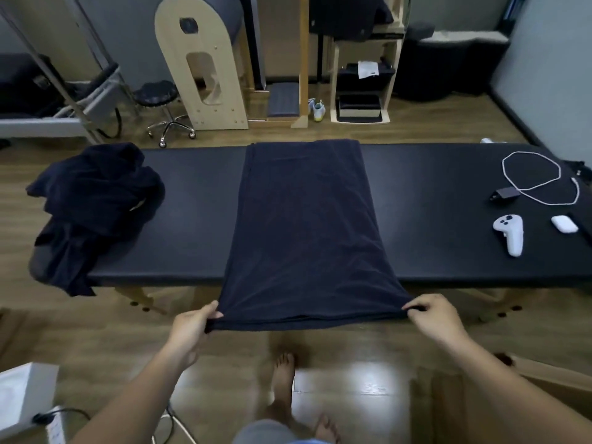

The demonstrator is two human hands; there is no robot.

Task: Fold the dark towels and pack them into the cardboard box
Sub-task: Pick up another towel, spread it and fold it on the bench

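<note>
Both hands' grips, left hand (192, 325) and right hand (432, 318), pinch towel (304, 225) corners.

The spread towel (304, 225) is dark, matt cloth with a fine, soft nap. The heap of towels (96, 193) at the counter's left end is the same dull cloth, crumpled. The counter (432, 219) has a smooth, leather-like padded cover with a faint sheen, on pale bare-wood legs (141, 298). Near its right end lie a controller (509, 233) and a small case (564, 224), both smooth white plastic. The floor (352, 379) is glossy wood-look plank. The cardboard box (563, 379) is matt brown. The stool (171, 126) has a shiny metal base.
</note>
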